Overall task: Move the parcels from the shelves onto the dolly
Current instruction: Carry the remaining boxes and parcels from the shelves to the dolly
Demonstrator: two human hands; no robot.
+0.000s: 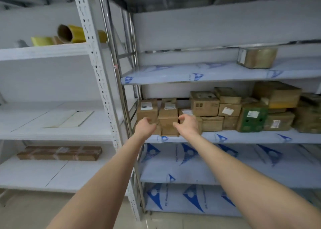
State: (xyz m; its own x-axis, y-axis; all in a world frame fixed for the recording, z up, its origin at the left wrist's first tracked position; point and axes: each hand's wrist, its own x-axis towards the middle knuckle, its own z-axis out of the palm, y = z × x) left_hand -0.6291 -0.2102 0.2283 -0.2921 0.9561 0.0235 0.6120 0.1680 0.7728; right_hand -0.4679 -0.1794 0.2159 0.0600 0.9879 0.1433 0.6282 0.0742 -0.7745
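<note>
Several brown cardboard parcels stand on the middle shelf (225, 137) of the metal rack. At its left end are a labelled parcel (147, 109) and a narrower labelled parcel (168, 120) beside it. Both my arms reach out to them. My left hand (145, 126) is in front of the left parcel's lower edge, fingers half curled. My right hand (188, 125) hovers at the narrow parcel's right side, thumb near its edge and fingers bent in a claw. Neither hand plainly holds a parcel. No dolly is in view.
A green box (252, 118) and stacked parcels fill the shelf to the right. One taped parcel (258, 57) sits on the shelf above. The white rack on the left holds a long flat box (60, 153), yellow tape rolls (69, 34) and a flat panel (69, 119). A steel upright (121, 93) stands left of my hands.
</note>
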